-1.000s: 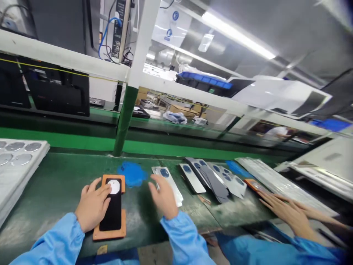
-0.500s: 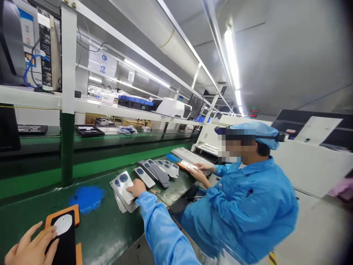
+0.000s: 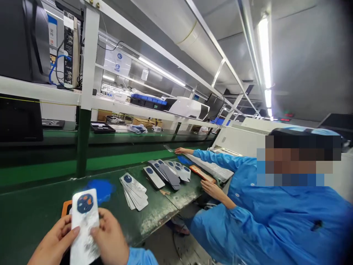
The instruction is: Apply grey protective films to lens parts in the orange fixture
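Note:
Both my hands grip a whitish phone back panel (image 3: 85,235) by its long edges, above the bench. It stands nearly upright; orange shows through openings in its round blue camera patch. My left hand (image 3: 59,235) has its thumb on the panel's face, with the fingers at the left edge. From the right edge, my right hand (image 3: 111,233) presses a thumb on the face too. Behind the panel, an orange fixture (image 3: 66,208) peeks out, mostly hidden. A fanned pile of similar panels (image 3: 136,195) lies farther right on the bench.
More panels (image 3: 154,178) and grey pieces (image 3: 169,175) lie beyond the pile. A blue patch (image 3: 106,189) marks the green bench (image 3: 116,232). At right sits a co-worker in blue (image 3: 264,221), one hand near another orange fixture (image 3: 202,173). A shelf post (image 3: 84,143) rises at left.
My right hand has brought a panel from the pile back to the left, where both hands hold it. My left hand has left the black-and-orange fixture. The co-worker now reaches across the bench.

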The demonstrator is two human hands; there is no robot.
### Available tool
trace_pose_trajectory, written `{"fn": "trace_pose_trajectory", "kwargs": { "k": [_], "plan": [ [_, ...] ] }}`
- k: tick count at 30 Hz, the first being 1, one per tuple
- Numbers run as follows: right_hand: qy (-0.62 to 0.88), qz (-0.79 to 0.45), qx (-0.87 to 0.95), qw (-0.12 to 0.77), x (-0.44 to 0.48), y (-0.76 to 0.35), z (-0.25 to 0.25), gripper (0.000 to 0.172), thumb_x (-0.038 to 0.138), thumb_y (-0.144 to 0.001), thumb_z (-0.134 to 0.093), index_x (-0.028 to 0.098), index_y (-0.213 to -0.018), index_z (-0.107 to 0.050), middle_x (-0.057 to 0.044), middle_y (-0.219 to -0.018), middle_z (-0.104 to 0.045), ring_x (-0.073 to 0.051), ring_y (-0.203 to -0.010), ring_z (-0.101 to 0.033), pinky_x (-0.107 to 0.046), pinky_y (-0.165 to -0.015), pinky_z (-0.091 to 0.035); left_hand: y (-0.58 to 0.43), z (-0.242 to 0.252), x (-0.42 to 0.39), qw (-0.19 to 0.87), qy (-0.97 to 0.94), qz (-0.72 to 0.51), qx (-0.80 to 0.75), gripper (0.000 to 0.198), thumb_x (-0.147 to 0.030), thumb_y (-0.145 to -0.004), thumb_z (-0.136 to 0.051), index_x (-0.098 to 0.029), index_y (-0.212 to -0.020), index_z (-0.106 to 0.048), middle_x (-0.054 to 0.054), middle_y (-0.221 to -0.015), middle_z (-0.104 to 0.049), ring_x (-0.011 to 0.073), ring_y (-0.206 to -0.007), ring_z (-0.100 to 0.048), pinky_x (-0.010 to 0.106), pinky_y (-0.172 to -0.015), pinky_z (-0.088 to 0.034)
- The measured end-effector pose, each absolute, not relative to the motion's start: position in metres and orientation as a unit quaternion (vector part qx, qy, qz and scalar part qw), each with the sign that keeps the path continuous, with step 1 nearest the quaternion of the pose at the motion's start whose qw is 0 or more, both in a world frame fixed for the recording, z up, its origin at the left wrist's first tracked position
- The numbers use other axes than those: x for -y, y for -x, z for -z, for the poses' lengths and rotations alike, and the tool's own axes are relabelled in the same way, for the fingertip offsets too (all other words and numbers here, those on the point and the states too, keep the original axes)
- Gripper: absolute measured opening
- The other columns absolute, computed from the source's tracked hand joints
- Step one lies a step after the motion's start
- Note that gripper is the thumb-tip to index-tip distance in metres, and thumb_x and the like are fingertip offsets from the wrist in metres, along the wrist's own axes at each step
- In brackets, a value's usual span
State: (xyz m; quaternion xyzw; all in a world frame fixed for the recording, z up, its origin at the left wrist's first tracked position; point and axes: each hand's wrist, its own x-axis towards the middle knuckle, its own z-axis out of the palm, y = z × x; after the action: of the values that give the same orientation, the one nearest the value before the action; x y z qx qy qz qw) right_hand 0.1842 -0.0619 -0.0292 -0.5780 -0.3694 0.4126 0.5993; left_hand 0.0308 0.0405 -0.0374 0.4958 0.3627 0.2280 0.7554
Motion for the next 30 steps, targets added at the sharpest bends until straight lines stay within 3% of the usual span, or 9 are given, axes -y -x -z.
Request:
{"fn": "trace_pose_trajectory", "kwargs": {
  "k": [2, 4, 5, 7, 8, 10, 15, 25, 30],
  "plan": [
    [0.559, -0.419, 0.387, 0.602, 0.066, -0.153, 0.028, 0.063, 0.021, -0.077, -0.060, 0.019, -0.136, -0.041, -0.005, -0.093, -0.065, -0.019, -0.074, -0.064, -0.032, -0.066, -0.052, -0.024, 0.025, -0.035, 0.803, -0.453, -0.205, -0.329, 0.055, -0.042, -0.082, -0.068, -0.027, -0.130, -0.045, 0.004, -0.125, -0.061, 0.0263, -0.109, -0.062, 0.042, -0.090, -0.052],
    [0.601, -0.335, 0.429, 0.586, 0.074, -0.143, 0.014, 0.068, 0.013, -0.075, -0.060, 0.023, -0.139, -0.039, -0.006, -0.102, -0.064, -0.018, -0.082, -0.063, -0.032, -0.071, -0.052, -0.015, 0.010, -0.026, 0.791, -0.469, -0.227, -0.321, 0.049, -0.030, -0.082, -0.068, -0.021, -0.125, -0.046, 0.005, -0.120, -0.062, 0.0240, -0.107, -0.062, 0.039, -0.092, -0.051],
    [0.635, -0.248, 0.458, 0.570, 0.077, -0.145, 0.004, 0.065, 0.010, -0.075, -0.060, 0.023, -0.136, -0.043, -0.007, -0.109, -0.061, -0.018, -0.088, -0.062, -0.033, -0.079, -0.051, -0.011, 0.003, -0.021, 0.782, -0.485, -0.242, -0.308, 0.047, -0.022, -0.080, -0.068, -0.018, -0.122, -0.046, 0.006, -0.117, -0.063, 0.0229, -0.105, -0.063, 0.036, -0.090, -0.051],
    [0.656, -0.118, 0.543, 0.511, 0.076, -0.156, -0.012, 0.039, 0.012, -0.082, -0.056, 0.022, -0.120, -0.057, -0.010, -0.119, -0.055, -0.022, -0.111, -0.054, -0.039, -0.098, -0.044, -0.005, -0.007, -0.015, 0.782, -0.489, -0.254, -0.292, 0.039, -0.014, -0.077, -0.061, -0.015, -0.115, -0.047, 0.005, -0.102, -0.066, 0.0199, -0.089, -0.065, 0.031, -0.075, -0.053],
    [0.645, -0.093, 0.589, 0.477, 0.071, -0.162, -0.017, 0.030, 0.016, -0.086, -0.056, 0.022, -0.115, -0.059, -0.010, -0.117, -0.056, -0.022, -0.111, -0.052, -0.039, -0.098, -0.043, -0.004, -0.010, -0.015, 0.782, -0.487, -0.250, -0.296, 0.038, -0.010, -0.075, -0.057, -0.014, -0.112, -0.047, 0.004, -0.092, -0.066, 0.0163, -0.076, -0.064, 0.027, -0.066, -0.050],
    [0.608, -0.079, 0.666, 0.424, 0.057, -0.168, -0.020, 0.023, 0.018, -0.088, -0.056, 0.022, -0.111, -0.061, -0.009, -0.115, -0.056, -0.020, -0.109, -0.052, -0.037, -0.095, -0.044, 0.001, -0.011, -0.017, 0.769, -0.495, -0.255, -0.315, 0.040, -0.006, -0.070, -0.055, -0.013, -0.109, -0.047, 0.000, -0.080, -0.063, 0.0109, -0.062, -0.058, 0.021, -0.055, -0.044],
    [0.568, -0.060, 0.738, 0.358, 0.044, -0.155, -0.020, 0.022, 0.020, -0.088, -0.059, 0.021, -0.110, -0.061, -0.007, -0.114, -0.059, -0.019, -0.105, -0.055, -0.036, -0.092, -0.047, 0.018, -0.014, -0.016, 0.739, -0.512, -0.264, -0.349, 0.039, -0.007, -0.066, -0.053, -0.012, -0.104, -0.048, -0.003, -0.071, -0.058, 0.0072, -0.052, -0.051, 0.016, -0.047, -0.036],
    [0.561, -0.031, 0.773, 0.296, 0.039, -0.156, -0.020, 0.011, 0.022, -0.089, -0.057, 0.021, -0.095, -0.066, -0.003, -0.098, -0.064, -0.017, -0.091, -0.059, -0.032, -0.082, -0.047, 0.022, -0.020, -0.013, 0.692, -0.572, -0.236, -0.373, 0.040, -0.003, -0.063, -0.048, -0.011, -0.102, -0.053, -0.003, -0.071, -0.059, 0.0064, -0.055, -0.050, 0.015, -0.048, -0.034],
    [0.575, -0.043, 0.776, 0.255, 0.041, -0.158, -0.020, 0.013, 0.021, -0.090, -0.054, 0.022, -0.091, -0.067, -0.003, -0.095, -0.064, -0.016, -0.087, -0.059, -0.031, -0.080, -0.046, 0.016, -0.020, -0.011, 0.659, -0.607, -0.237, -0.376, 0.036, -0.005, -0.065, -0.049, -0.010, -0.100, -0.056, -0.002, -0.073, -0.061, 0.0063, -0.060, -0.051, 0.016, -0.053, -0.037]
  ]
}}
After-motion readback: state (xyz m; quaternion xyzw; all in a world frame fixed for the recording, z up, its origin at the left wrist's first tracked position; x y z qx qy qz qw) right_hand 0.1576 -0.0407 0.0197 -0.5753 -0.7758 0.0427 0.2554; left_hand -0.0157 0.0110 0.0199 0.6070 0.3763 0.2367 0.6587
